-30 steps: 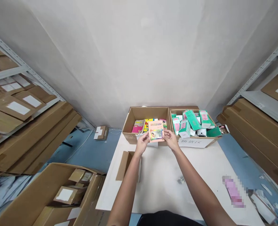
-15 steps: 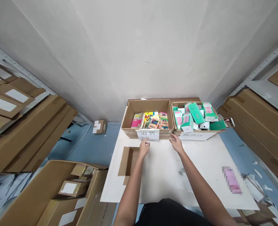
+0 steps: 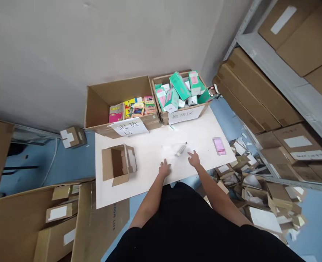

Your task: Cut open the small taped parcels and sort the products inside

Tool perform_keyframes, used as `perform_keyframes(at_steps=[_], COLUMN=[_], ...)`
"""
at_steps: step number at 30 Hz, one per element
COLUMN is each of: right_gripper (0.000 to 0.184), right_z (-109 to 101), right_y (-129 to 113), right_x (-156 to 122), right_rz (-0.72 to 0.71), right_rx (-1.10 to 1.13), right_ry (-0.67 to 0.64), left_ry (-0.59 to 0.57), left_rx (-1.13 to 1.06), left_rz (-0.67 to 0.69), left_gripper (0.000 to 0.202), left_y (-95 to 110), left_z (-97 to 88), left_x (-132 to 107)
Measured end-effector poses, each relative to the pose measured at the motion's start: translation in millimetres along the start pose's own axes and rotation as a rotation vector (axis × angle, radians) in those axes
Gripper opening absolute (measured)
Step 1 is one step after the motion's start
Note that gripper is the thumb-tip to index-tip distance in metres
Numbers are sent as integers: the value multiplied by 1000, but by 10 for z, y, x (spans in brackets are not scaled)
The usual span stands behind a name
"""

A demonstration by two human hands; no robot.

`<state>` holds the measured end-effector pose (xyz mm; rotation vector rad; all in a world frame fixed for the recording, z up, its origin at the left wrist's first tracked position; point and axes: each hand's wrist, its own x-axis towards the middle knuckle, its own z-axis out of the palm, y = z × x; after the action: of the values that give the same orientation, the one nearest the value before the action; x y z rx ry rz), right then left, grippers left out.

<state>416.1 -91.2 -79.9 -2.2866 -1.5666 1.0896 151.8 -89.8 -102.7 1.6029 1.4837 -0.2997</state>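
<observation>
My left hand point(image 3: 165, 168) is over the near part of the white table point(image 3: 147, 153), its index finger stretched forward and thumb apart. My right hand point(image 3: 194, 159) is to its right, fingers spread, with nothing seen in it. Between and just beyond them lies a slim grey-and-white object like a marker pen point(image 3: 181, 149), beside or on something clear and shiny that I cannot make out. To the left stands a small open cardboard box point(image 3: 131, 160) with a white label on its side.
At the back, a carton point(image 3: 100, 127) of booklets with a paper sign point(image 3: 130, 127) adjoins a carton point(image 3: 165, 117) of green-and-pink boxes. A blurred pink item point(image 3: 219, 146) lies at the right. Opened boxes point(image 3: 255, 196) litter the right floor; a large carton point(image 3: 86, 218) stands lower left.
My view has turned right and downward. Both hands have left the front of the cartons and drawn back to the table's near side. The small box now stands turned, its label showing.
</observation>
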Motion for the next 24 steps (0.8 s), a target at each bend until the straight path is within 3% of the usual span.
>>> perform_keyframes(at_steps=[4,10,14,16,19,22,24], right_gripper=[71,66,58,59,53,51,55], right_z=[240,349,312,274,201,130,105], right_y=[317,281,52,-108,-399,-750,-1038], right_x=[-236,-369,-437,-491,-560,-587,-597], right_rz=[28,134,184,180,139,76,41], right_rx=[-86,180,673,892,1022,1068,1079], right_ry=[-202,-190,-123,-121,-156,-130,-71], left_ry=[-3,70,173,201,171,192,297], left_rx=[23,-74,-224,-418,-690,-718,-697], left_rz=[-27,-6,78,202,402,464,441], left_gripper=[63,70,58,52,44,37,34], left_y=[158,328,460,533,594,475,220], left_z=[308,252,158,125,33,-217,-505], left_x=[-92,-74,-170,-301,-564,-825,-984])
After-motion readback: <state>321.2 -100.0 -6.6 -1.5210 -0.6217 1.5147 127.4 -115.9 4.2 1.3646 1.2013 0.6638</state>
